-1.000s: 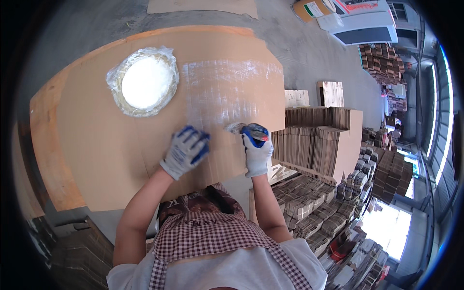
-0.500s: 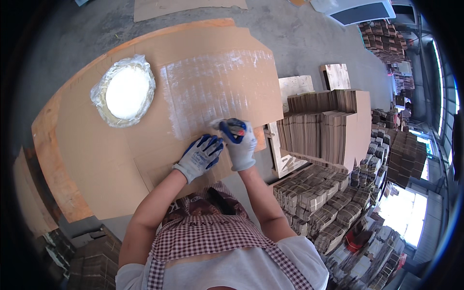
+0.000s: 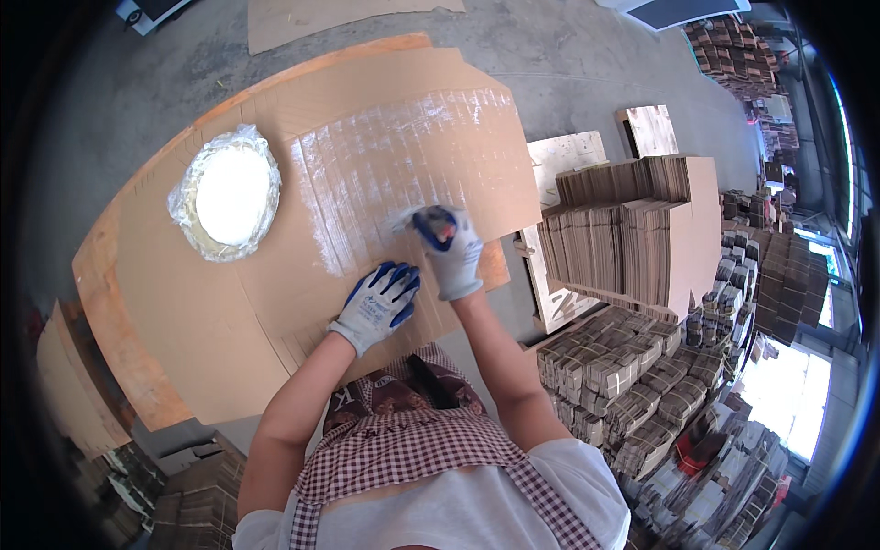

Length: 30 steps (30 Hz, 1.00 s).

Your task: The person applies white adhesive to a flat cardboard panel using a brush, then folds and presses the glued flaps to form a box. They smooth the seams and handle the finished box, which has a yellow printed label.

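A large sheet of brown cardboard (image 3: 211, 339) lies over the work table, with streaks of white paste (image 3: 367, 174) across its right part. My left hand (image 3: 377, 302), in a white and blue glove, rests flat on the cardboard near its front edge, fingers extended. Just to the right, my right hand (image 3: 449, 243), in a matching glove, is closed around a brush (image 3: 401, 221) at the lower edge of the pasted area. Motion blurs the brush, and the fingers hide most of its handle. A round basin lined with clear plastic (image 3: 179, 203) holds white paste left of the streaks.
The orange-brown wooden table edge (image 3: 128, 367) shows at the left. To the right, stacked cardboard sheets (image 3: 596, 252) stand on a wooden pallet (image 3: 555, 307). Tied cardboard bundles (image 3: 614, 367) fill the lower right. Another flat cardboard piece (image 3: 339, 18) lies on the floor beyond the table.
My right hand has moved up a little with the brush, away from my left hand. The left hand stays on the cardboard. The whole view has shifted slightly.
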Tool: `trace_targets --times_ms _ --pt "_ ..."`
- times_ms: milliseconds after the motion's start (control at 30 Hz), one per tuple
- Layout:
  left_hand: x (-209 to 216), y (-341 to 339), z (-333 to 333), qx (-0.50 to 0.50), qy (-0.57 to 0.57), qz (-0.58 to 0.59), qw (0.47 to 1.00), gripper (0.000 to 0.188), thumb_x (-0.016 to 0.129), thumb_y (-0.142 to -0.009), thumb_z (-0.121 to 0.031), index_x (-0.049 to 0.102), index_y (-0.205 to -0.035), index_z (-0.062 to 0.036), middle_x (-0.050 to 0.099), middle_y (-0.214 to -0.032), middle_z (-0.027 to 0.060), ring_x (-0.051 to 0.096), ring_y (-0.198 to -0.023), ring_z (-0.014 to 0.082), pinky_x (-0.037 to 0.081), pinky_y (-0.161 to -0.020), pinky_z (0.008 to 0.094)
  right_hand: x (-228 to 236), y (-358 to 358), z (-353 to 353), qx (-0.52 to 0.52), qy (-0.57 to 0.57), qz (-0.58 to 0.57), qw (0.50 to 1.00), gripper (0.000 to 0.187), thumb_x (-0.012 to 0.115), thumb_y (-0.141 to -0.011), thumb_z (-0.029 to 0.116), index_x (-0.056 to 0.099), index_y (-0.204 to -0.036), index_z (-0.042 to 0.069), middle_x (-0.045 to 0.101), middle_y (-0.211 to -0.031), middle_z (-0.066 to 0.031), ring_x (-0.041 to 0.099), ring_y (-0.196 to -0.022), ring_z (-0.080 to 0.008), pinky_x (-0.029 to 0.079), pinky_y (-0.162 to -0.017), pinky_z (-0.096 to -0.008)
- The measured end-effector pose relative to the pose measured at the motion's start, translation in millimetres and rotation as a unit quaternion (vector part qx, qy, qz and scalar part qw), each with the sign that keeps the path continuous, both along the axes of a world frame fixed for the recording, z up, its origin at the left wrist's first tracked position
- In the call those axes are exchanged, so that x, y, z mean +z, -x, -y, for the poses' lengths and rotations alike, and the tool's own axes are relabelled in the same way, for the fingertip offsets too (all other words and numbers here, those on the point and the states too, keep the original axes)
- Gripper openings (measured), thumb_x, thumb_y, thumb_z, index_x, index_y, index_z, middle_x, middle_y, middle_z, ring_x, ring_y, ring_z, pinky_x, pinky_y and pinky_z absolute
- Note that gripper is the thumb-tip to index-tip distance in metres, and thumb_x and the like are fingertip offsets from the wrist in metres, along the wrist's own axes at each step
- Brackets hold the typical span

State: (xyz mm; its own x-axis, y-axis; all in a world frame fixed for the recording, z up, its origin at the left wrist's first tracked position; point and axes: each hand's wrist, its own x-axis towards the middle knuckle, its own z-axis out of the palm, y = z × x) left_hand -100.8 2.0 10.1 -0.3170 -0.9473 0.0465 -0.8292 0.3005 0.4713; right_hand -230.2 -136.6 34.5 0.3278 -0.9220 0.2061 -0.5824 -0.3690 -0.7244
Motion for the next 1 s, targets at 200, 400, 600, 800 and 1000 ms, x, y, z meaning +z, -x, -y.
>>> trace_targets --times_ms 200,400,600,800,1000 --pt "0.3 -1.5 -5.3 0.023 0.007 -0.005 1.000 0.047 0.064 -0.089 -0.031 0.060 -0.129 -0.0066 0.058 -0.136 0.0112 0.054 -0.127 0.0282 0.039 -0.112 0.0457 12.9 -3.2 -11.6 -0.017 -0.046 0.069 0.996 0.044 0.083 -0.074 0.014 0.064 -0.112 0.009 0.067 -0.109 -0.0129 0.068 -0.094 -0.0349 0.055 -0.078 -0.0405" --pt "4.6 -0.6 0.0 0.006 0.021 -0.018 1.000 0.046 0.064 -0.090 -0.032 0.060 -0.128 -0.0068 0.058 -0.137 0.0106 0.055 -0.125 0.0286 0.040 -0.111 0.0462 -4.8 12.2 40.1 -0.056 0.038 0.006 0.998 0.037 0.079 -0.078 0.011 0.064 -0.112 0.007 0.068 -0.109 -0.0155 0.067 -0.093 -0.0363 0.054 -0.081 -0.0422" --pt "10.3 10.9 5.9 0.015 0.025 -0.022 0.999 0.048 0.065 -0.089 -0.034 0.060 -0.129 -0.0077 0.057 -0.136 0.0111 0.055 -0.124 0.0297 0.040 -0.111 0.0481 1.7 58.9 50.1 -0.212 -0.214 0.240 0.923 0.031 0.083 -0.079 0.006 0.063 -0.102 0.002 0.065 -0.079 -0.0016 0.060 -0.064 -0.0085 0.050 -0.056 -0.0253" --pt "1.9 52.9 58.1 -0.037 0.008 0.009 0.999 0.060 0.060 -0.092 -0.043 0.051 -0.143 -0.0114 0.052 -0.144 0.0115 0.042 -0.139 0.0300 0.026 -0.120 0.0510 -2.9 50.5 72.3 -0.235 -0.291 0.297 0.878 0.026 0.082 -0.082 0.010 0.065 -0.100 0.003 0.064 -0.079 -0.0001 0.058 -0.062 -0.0080 0.048 -0.052 -0.0255" --pt "-9.4 51.1 66.2 -0.038 -0.026 0.060 0.997 0.064 0.056 -0.094 -0.047 0.046 -0.147 -0.0132 0.042 -0.155 0.0112 0.038 -0.142 0.0300 0.022 -0.122 0.0510 2.2 83.2 114.3 -0.259 -0.197 0.230 0.917 0.018 0.075 -0.091 0.013 0.067 -0.102 0.000 0.067 -0.082 -0.0011 0.057 -0.063 -0.0067 0.047 -0.054 -0.0239"
